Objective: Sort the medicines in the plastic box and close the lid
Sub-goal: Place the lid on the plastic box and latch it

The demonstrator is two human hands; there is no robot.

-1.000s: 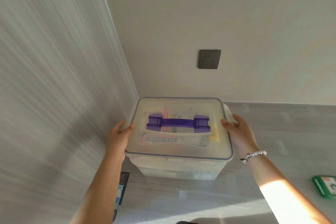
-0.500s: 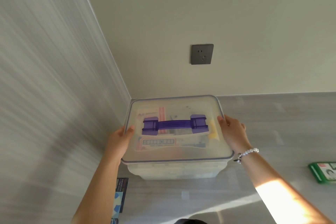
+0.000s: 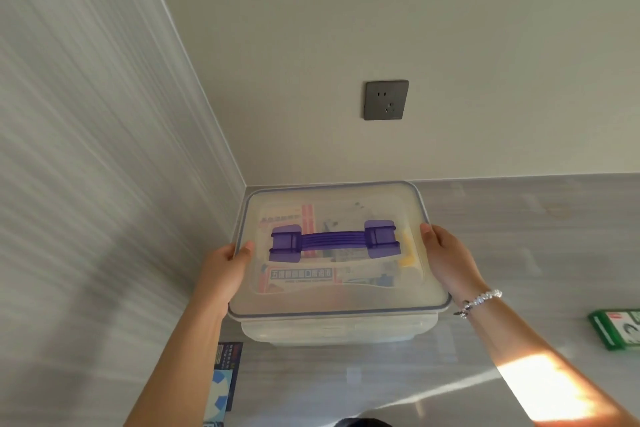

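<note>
Plastic box point(image 3: 337, 331), one: translucent, standing on the grey worktop point(image 3: 519, 218) in the far left corner, its far side close to the back wall and its left side close to the side wall.

Lid point(image 3: 332, 298), one: translucent with a blue rim seal, lying over the box and overhanging its near edge; one purple handle point(image 3: 333, 243) folded flat across the middle.

Medicines point(image 3: 301, 276), count uncertain: several printed packets show dimly through the lid (lettering too blurred to read).

Hands, two. Left hand point(image 3: 221, 274): grip closed on the lid's left edge, thumb on top, fingers hidden beneath. Right hand point(image 3: 450, 262): grip closed on the lid's right edge, thumb on top; one beaded bracelet point(image 3: 479, 302) on the wrist.

Other items: one green packet point(image 3: 616, 328) on the worktop at the far right edge of view, well apart from the box; one dark and blue leaflet point(image 3: 223, 381) lying near, left of the box, beside the left forearm; one grey wall socket point(image 3: 386, 100) above the box.

Change since a second ago: the lid sits squarer over the box, both hands on the same two edges; the view has shifted leftward.

Room: walls hem the box at far and left; open worktop lies to its right and near side.
</note>
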